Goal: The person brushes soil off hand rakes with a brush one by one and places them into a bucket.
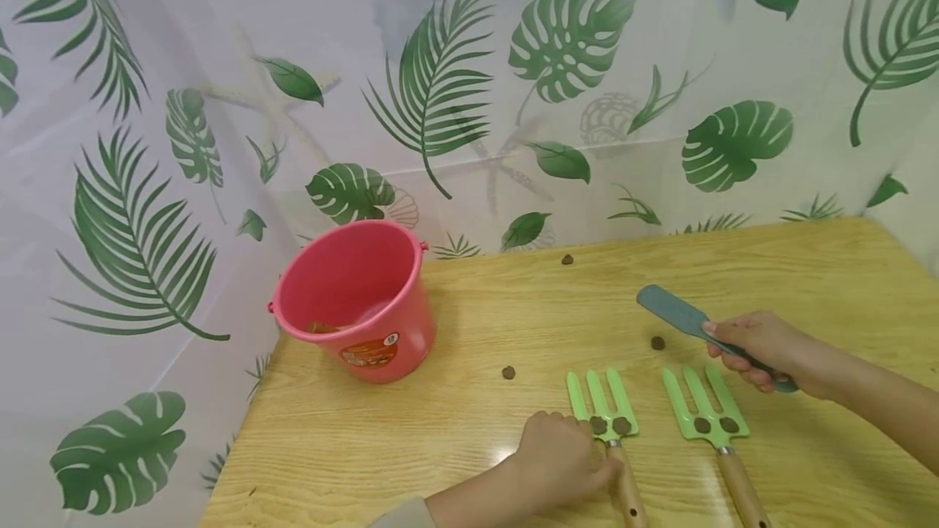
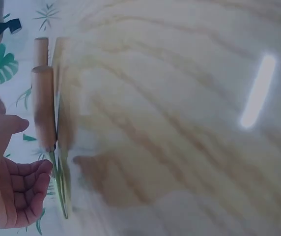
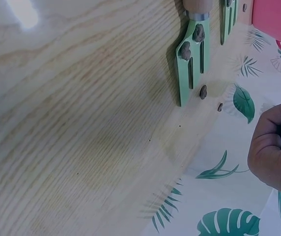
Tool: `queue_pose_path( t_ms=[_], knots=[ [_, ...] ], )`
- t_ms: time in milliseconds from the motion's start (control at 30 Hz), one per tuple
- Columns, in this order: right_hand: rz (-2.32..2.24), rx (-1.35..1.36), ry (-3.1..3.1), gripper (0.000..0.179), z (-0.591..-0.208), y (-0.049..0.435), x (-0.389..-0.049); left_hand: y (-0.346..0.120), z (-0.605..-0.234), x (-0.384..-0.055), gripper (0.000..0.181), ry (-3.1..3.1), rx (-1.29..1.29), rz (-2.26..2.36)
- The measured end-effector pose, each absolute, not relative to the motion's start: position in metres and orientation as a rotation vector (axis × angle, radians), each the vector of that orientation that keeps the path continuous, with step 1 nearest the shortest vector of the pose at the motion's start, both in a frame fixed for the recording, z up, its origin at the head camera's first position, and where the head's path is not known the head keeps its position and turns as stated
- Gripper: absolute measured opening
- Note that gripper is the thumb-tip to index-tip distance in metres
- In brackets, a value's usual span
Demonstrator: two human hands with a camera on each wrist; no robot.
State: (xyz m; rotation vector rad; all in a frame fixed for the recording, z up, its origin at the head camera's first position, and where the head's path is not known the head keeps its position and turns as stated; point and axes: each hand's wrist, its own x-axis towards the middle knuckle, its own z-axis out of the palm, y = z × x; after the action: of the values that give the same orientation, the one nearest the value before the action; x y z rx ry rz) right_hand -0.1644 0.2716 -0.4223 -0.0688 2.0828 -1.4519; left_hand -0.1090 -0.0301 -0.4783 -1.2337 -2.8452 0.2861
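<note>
Best grip grey-blue spatula [image 1: 675, 310] firmly in right hand [image 1: 773, 349], with fingers curled round it; steady nearer green fork [image 1: 606, 408] gently with left hand [image 1: 559, 456], loosely bent, apparently gripping nothing

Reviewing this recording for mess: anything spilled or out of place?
Possibly: three brown lumps lie loose on the table, while each green fork carries two, so they look like strays. Nothing looks broken.

Grey-blue flat tool [image 1: 682, 314] gripped in right hand [image 1: 766, 349], blade pointing far left. Left green fork [image 1: 614, 450], wooden handle, lies near side, tines pointing far, two brown lumps [image 1: 622, 426] on it.
</note>
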Motion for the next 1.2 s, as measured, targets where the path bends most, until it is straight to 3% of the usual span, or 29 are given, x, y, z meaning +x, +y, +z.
queue_pose_path(
  t_ms=[533,1000,1200],
  knots=[
    [-1.438,-0.073,2.083,0.039,-0.423,0.27,-0.163,-0.001,-0.481,-0.101,0.07,-3.038,-1.045,0.413],
    [-1.449,-0.058,2.083,0.038,-0.422,0.271,-0.16,-0.028,-0.489,-0.109,0.038,-2.971,-1.098,0.414],
    [-1.476,-0.089,2.066,0.037,-0.423,0.273,-0.16,-0.039,-0.488,-0.115,0.021,-2.683,-1.21,0.979]
  ],
)
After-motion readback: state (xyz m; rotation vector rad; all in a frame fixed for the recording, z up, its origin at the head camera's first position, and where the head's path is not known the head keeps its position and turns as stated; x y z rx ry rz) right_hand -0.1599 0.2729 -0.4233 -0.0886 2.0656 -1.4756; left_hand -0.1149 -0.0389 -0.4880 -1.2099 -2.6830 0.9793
